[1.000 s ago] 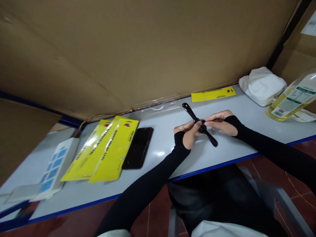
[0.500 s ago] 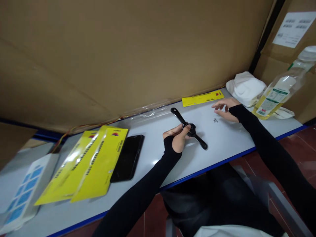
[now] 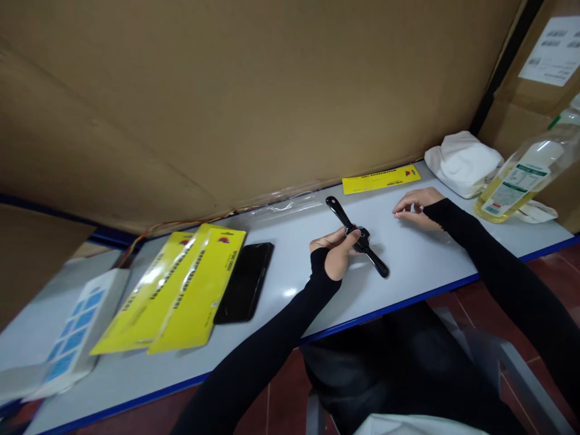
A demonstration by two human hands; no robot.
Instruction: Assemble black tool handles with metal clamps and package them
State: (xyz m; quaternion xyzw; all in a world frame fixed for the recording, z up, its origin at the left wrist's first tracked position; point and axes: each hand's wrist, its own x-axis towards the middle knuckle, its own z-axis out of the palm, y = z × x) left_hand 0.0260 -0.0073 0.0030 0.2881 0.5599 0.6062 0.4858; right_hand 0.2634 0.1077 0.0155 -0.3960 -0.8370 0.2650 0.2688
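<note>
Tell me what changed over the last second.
The right hand let go of the black tool and moved right; its fingers now touch the table. The left hand still holds the tool at its middle. The phone and yellow packs lie as before.

A white tabletop [image 3: 430, 266] with a blue front edge [image 3: 408, 300] is seen running across the view. Behind it, the whole back is closed off by a large sheet of brown cardboard [image 3: 226, 90], and a second cardboard panel [image 3: 31, 254] is set at the left. At the right, a black upright [image 3: 502, 66] is followed by a cardboard box [image 3: 512, 121] bearing a white printed label [image 3: 555, 54]. Below the table, a floor of reddish-brown tiles [image 3: 557, 266] and a grey chair frame [image 3: 521, 368] are visible. Soft overhead light is reflected as a pale spot [image 3: 290, 292] on the tabletop.
</note>
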